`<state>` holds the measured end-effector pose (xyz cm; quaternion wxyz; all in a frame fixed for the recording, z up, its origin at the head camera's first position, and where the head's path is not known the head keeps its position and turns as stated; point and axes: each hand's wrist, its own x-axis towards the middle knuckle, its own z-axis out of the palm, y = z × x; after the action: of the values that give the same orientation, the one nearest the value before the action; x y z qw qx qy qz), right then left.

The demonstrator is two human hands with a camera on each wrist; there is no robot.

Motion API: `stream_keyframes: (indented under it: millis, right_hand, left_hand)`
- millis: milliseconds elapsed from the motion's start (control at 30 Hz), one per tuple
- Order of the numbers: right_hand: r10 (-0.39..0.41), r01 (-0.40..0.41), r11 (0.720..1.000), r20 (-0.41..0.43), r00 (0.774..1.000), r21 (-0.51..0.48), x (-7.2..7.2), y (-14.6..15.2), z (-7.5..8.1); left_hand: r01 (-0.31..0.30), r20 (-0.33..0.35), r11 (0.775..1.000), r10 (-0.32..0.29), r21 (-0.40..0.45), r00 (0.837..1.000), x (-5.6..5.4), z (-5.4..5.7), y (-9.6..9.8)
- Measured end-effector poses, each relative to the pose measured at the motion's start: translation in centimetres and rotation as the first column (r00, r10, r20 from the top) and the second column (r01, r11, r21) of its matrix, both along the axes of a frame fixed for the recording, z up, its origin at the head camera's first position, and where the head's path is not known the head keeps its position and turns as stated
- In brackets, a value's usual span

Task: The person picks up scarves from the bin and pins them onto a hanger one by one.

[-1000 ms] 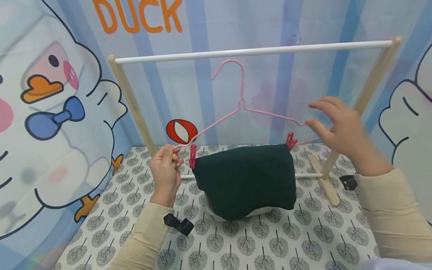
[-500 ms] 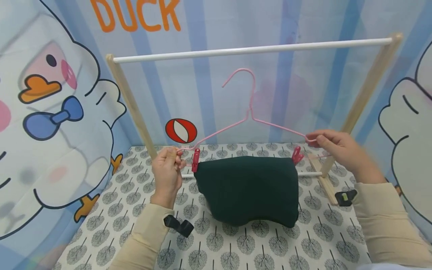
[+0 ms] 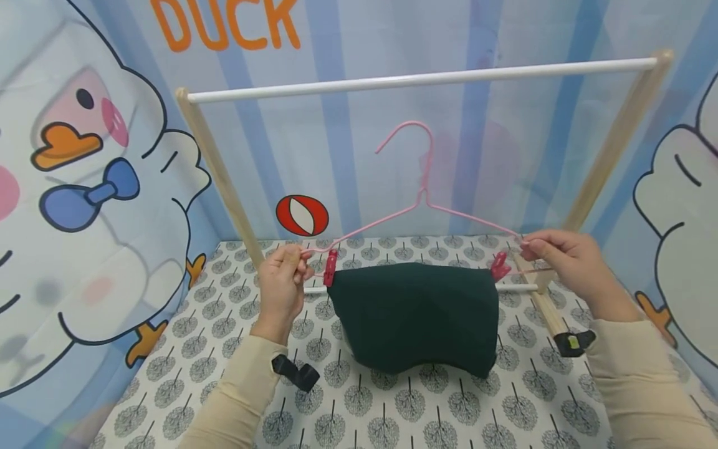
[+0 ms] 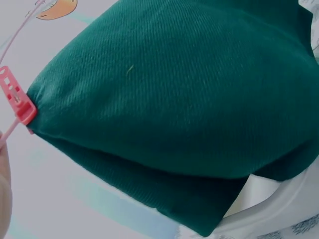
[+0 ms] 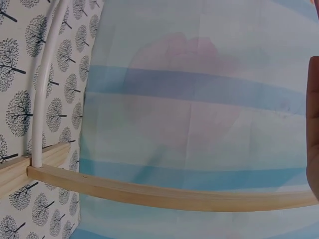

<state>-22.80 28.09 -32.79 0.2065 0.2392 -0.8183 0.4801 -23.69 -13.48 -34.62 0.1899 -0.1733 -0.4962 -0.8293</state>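
Observation:
A pink wire clothes hanger [image 3: 424, 191] is held up between the two hands, hook at the top. My left hand [image 3: 279, 290] pinches its left end, and my right hand [image 3: 574, 265] grips its right end. Folded dark green ribbed cloth [image 3: 417, 315] hangs from the lower wire by a red clip [image 3: 330, 268] on the left and another red clip [image 3: 500, 267] on the right. In the left wrist view the cloth [image 4: 174, 89] droops in front of a white tub [image 4: 284, 204], mostly hidden. Only the edge of my right hand [image 5: 313, 134] shows in the right wrist view.
Behind the hanger stands a rack with a white top rail [image 3: 421, 80], a left wooden post [image 3: 221, 181] and a right wooden post [image 3: 617, 146]. A lower white bar [image 3: 516, 288] runs behind the cloth. Tree-patterned fabric [image 3: 359, 415] covers the table.
My right hand, open and raised beside the hanger a second ago, has come down and taken hold of its right end. The hanger and cloth have shifted right and lower.

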Motion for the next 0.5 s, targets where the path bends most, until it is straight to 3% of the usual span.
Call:
stream_keyframes:
  millis: [100, 300, 400, 500]
  right_hand:
    - [-0.024, 0.025, 0.999, 0.021, 0.999, -0.026, 0.4, 0.0, 0.4]
    - [-0.078, 0.083, 0.996, 0.107, 0.991, -0.042, 1.5, 0.0, 1.4]
    - [-0.089, 0.099, 0.993, 0.128, 0.988, -0.069, 2.0, -0.3, 2.0]
    - [-0.07, 0.09, 0.986, 0.142, 0.987, -0.139, 2.3, -0.6, 2.6]
  left_hand:
    - [0.002, 0.005, 0.999, -0.002, -0.034, 1.0, -0.3, 0.3, -0.2]
    - [-0.076, -0.044, 0.982, 0.069, -0.172, 0.997, -1.0, 1.3, -0.4]
    - [-0.103, -0.062, 0.978, 0.093, -0.18, 0.994, -1.5, 1.9, -0.5]
    - [-0.187, -0.051, 0.97, 0.181, -0.158, 0.982, -2.1, 2.3, -0.8]
